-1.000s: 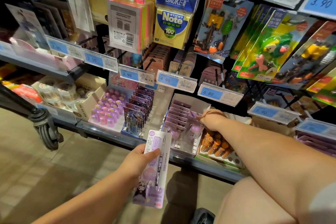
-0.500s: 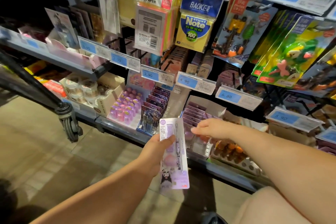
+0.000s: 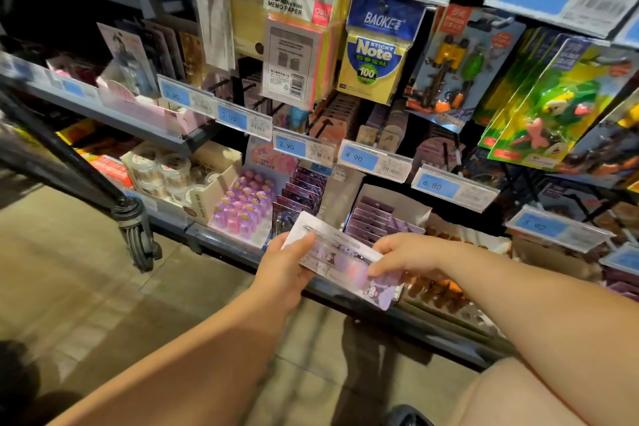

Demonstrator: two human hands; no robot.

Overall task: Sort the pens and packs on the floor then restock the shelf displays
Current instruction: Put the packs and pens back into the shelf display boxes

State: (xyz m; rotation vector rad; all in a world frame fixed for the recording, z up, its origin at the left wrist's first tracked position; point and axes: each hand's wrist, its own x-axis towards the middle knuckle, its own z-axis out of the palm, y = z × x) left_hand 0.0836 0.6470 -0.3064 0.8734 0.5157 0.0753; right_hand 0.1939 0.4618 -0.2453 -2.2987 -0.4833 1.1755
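Observation:
A purple-and-white pen pack (image 3: 340,258) with a cartoon figure lies slanted in front of the bottom shelf. My left hand (image 3: 281,268) grips its upper left end, thumb on top. My right hand (image 3: 403,252) pinches its right side from above. Just behind the pack stands a white display box (image 3: 387,214) holding several similar purple packs in a row. Left of it sits another row of dark purple packs (image 3: 299,199).
The lower shelf edge (image 3: 432,325) runs diagonally below my hands. Purple bottles (image 3: 243,206), tape rolls (image 3: 162,171) and brown figures (image 3: 437,290) sit on it. Sticky notes and toy packs hang above. A cart leg with a wheel (image 3: 138,242) stands left on the tiled floor.
My right hand left the display box and took hold of the pack. The pack turned from upright to slanted across, and rose toward the shelf.

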